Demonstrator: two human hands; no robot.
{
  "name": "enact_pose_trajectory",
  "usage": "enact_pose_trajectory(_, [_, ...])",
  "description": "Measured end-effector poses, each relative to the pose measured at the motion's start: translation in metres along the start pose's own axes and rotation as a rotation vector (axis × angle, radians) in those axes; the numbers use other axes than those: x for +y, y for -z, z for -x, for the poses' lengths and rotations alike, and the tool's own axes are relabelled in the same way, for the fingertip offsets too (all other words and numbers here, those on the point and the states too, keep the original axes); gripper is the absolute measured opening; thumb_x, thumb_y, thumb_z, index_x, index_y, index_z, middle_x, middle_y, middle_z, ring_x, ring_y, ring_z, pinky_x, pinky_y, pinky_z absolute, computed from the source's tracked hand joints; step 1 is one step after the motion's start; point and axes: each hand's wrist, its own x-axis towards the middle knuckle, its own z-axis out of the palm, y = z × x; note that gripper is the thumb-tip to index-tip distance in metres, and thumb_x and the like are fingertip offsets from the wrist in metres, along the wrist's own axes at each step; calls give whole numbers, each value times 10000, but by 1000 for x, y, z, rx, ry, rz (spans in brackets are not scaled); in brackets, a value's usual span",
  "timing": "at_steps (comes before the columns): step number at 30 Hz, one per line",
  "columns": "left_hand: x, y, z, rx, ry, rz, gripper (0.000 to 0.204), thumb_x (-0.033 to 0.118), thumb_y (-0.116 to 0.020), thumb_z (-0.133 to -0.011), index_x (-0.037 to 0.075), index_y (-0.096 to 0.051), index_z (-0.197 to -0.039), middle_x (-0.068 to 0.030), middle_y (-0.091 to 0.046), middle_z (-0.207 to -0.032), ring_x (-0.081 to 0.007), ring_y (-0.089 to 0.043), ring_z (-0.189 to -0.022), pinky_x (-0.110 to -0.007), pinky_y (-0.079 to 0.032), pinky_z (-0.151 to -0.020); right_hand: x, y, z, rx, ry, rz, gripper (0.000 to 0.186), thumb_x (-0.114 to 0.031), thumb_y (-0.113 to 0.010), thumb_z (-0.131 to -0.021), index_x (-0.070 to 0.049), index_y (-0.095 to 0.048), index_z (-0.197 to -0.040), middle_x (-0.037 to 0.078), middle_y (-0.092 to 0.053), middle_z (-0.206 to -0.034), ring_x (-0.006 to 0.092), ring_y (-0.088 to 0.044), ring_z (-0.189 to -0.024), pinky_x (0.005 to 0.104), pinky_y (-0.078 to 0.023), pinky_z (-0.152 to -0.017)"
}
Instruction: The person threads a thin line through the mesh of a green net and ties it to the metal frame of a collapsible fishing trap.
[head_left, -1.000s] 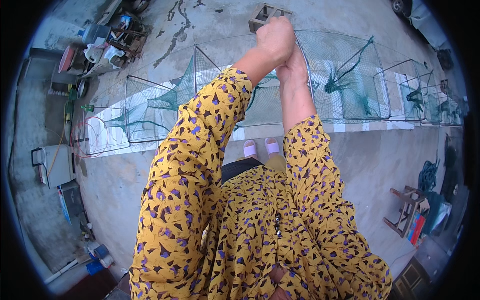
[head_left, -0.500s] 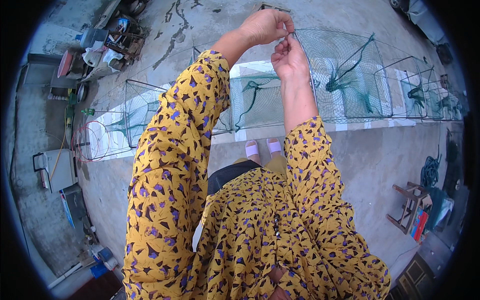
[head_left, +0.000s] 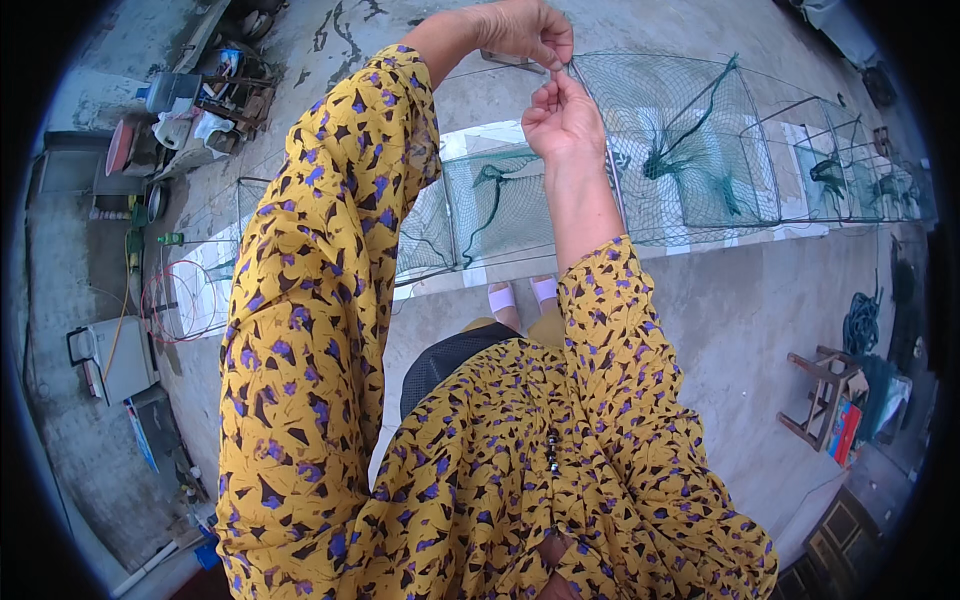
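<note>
1. The left hand is raised at the far centre, its fingertips pinched shut on the top wire of the green net cage trap. What lies between the fingertips, perhaps a thread or mesh strand, is too small to tell.
2. Just near of it and touching the same spot, the right hand has its thumb and fingers curled and closed on the wire frame edge.
3. The trap itself is a long row of wire-framed mesh boxes running from the far left to the far right across the concrete floor, behind the person's white sandals.
4. To do this step well, I judge that both pinches should stay close together, so the mesh is kept taut against the wire. The right hand should steady the frame while the left works the fine piece.
5. Against the frame of half a second ago, the hands have drawn slightly apart: the left now sits higher and further left, and the right lower, on the wire.
6. The cage and floor clutter look unchanged.
</note>
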Motion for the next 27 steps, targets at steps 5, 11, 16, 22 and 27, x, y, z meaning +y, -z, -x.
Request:
enact_pose_trajectory(5, [42, 0, 3, -35, 46, -326, 160, 168, -625, -757, 38, -596, -846, -27, -593, -763, -114, -536, -730, -262, -449, -706, -8, 2, -2, 49, 7, -26, 100, -189, -567, -833, -113, -527, -783, -40, -483, -657, 88, -480, -574, 215, -344, -481])
enact_pose_trajectory(11, [40, -14, 17, 86, 155, -379, 218, 229, -560, -796, 25, -557, -872, -52, -585, -772, -141, -535, -732, -270, -430, -700, -2, -3, 1, 33, 19, 3, 101, -192, -561, -838, -106, -534, -793, -39, -476, -653, 81, -471, -572, 202, -337, -474])
enact_pose_trajectory(16, [33, -17, 28, 162, 157, -270, 233, 232, -556, -809, 21, -553, -907, -54, -592, -802, -134, -537, -749, -268, -434, -713, 2, -6, 4, 12, 49, 43, 101, -198, -558, -843, -109, -535, -800, -38, -470, -663, 81, -465, -568, 203, -335, -468])
enact_pose_trajectory(22, [37, -16, 36, 184, 151, -146, 214, 207, -565, -838, 26, -571, -954, -36, -606, -865, -98, -549, -836, -243, -440, -776, 1, -7, 5, 13, 35, 50, 102, -204, -554, -845, -115, -534, -799, -39, -465, -666, 79, -461, -560, 205, -333, -458])
enact_pose_trajectory(27, [23, -15, 36, 222, 74, -39, 175, 126, -581, -828, 41, -586, -981, -20, -616, -890, -95, -560, -863, -237, -448, -807, 2, -8, 5, 0, 22, 52, 105, -210, -549, -847, -119, -534, -796, -45, -462, -649, 76, -460, -553, 207, -330, -451])
